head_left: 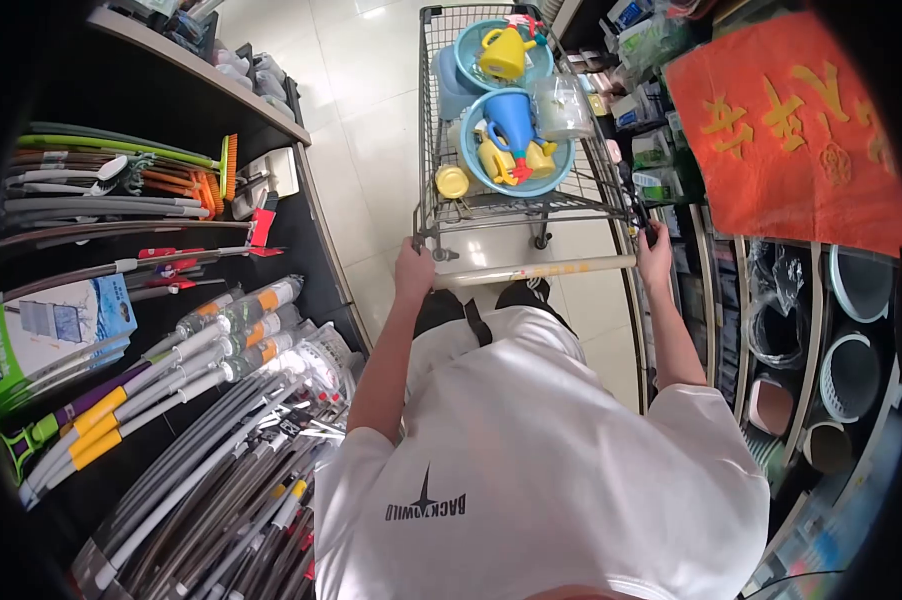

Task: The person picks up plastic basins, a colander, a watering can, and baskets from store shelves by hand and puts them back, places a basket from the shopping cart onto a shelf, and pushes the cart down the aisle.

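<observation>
A wire shopping cart [531,208] stands before me, its pale handlebar [536,271] crossing in front of my waist. My left hand [414,270] is closed round the cart's frame at the bar's left end. At the right end my right hand [654,255] is wrapped round the dark corner of the cart. Inside lie two blue basins: the far one [464,50] holds a yellow watering can [504,52], the near one [568,170] a blue watering can [512,120] and yellow ones. A clear plastic container [563,107] sits beside them.
Mops and brooms [121,190] fill the left shelf, with more long handles [201,480] below. A shelf edge [331,250] runs close by. On the right are a red cloth [791,130], baskets [851,375] and packaged goods. Tiled floor [366,150] shows left of the cart.
</observation>
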Demonstrator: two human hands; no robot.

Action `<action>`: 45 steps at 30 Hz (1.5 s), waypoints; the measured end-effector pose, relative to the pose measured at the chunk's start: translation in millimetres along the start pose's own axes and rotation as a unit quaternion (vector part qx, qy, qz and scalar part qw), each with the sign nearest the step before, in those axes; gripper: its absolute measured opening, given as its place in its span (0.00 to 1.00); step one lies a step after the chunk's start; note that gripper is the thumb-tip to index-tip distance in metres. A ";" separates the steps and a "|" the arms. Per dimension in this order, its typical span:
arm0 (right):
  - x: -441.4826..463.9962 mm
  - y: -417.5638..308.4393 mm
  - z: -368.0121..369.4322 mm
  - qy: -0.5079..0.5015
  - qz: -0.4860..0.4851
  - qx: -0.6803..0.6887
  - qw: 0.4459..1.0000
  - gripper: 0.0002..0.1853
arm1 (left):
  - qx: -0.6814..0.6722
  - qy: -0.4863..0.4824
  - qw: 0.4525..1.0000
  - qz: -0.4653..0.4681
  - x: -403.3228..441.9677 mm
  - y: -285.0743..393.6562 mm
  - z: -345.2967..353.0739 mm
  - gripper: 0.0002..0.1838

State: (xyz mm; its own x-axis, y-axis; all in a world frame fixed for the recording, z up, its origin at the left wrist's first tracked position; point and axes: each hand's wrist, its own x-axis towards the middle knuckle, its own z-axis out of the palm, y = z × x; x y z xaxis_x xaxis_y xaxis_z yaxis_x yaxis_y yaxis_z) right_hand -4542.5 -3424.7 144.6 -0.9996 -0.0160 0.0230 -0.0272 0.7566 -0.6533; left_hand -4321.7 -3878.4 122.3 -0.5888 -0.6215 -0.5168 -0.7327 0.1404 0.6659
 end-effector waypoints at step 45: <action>36.1 -199.3 169.9 0.192 0.234 -0.012 0.953 0.17 | 0.081 -0.219 0.970 0.071 329.6 200.4 -157.6 0.14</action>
State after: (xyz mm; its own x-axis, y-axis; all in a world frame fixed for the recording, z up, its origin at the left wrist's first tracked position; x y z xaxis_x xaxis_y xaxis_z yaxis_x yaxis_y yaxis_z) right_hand -4574.3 -3687.1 147.1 -0.8253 0.5646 0.0113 0.4265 0.6363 -0.6428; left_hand -4608.9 -4176.6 170.1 -0.7500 -0.2052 -0.6288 -0.6569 0.3423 0.6718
